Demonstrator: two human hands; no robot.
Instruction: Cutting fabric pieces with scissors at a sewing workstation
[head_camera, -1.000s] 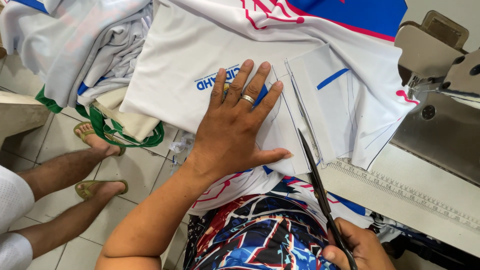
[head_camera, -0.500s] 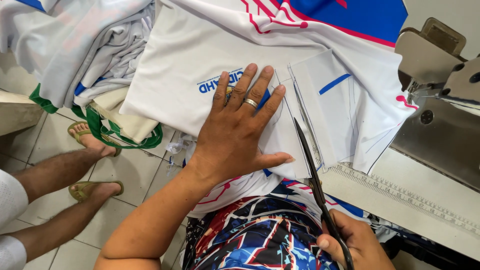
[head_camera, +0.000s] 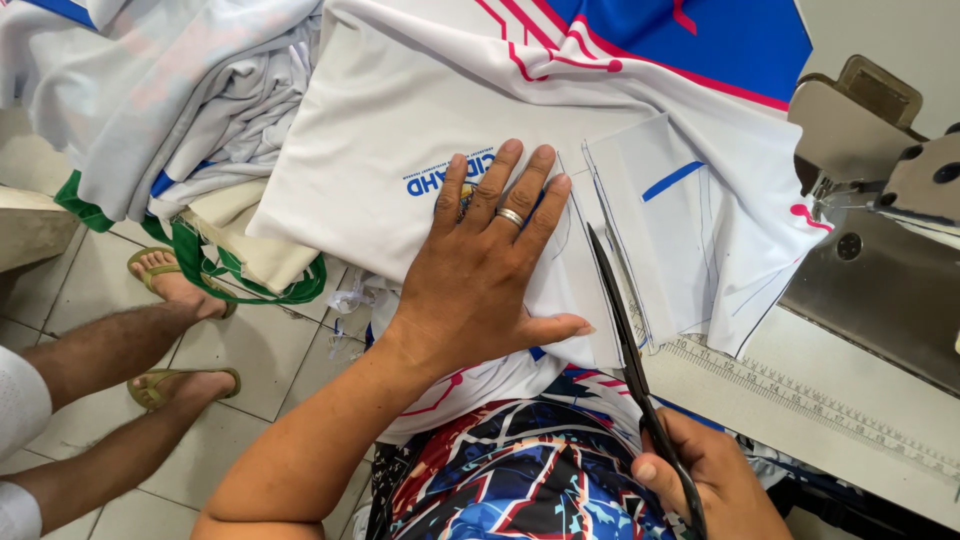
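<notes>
Your left hand (head_camera: 490, 270) lies flat in the middle of the frame, fingers spread wide, palm pressing down on the white fabric piece (head_camera: 400, 150) that covers the upper centre; a ring (head_camera: 510, 217) sits on one finger. The thumb points right, toward the scissors (head_camera: 630, 350). Your right hand (head_camera: 705, 480), at the lower right of the frame, is closed around the dark handles of the scissors, and the long blades run up and to the left from it, their tip lying on the cloth just right of your left hand's fingers, beside a narrow cut edge of the fabric. Whether the blades are parted you cannot tell from here. The fabric shows blue and red stripes toward the top right. Right of it stands a sewing machine (head_camera: 880, 200), with a ruler strip (head_camera: 820, 395) along the table edge below. A pile of white and green cloth (head_camera: 170, 110) fills the upper left, and another person's sandalled feet (head_camera: 175, 330) rest on the tiled floor at the left
</notes>
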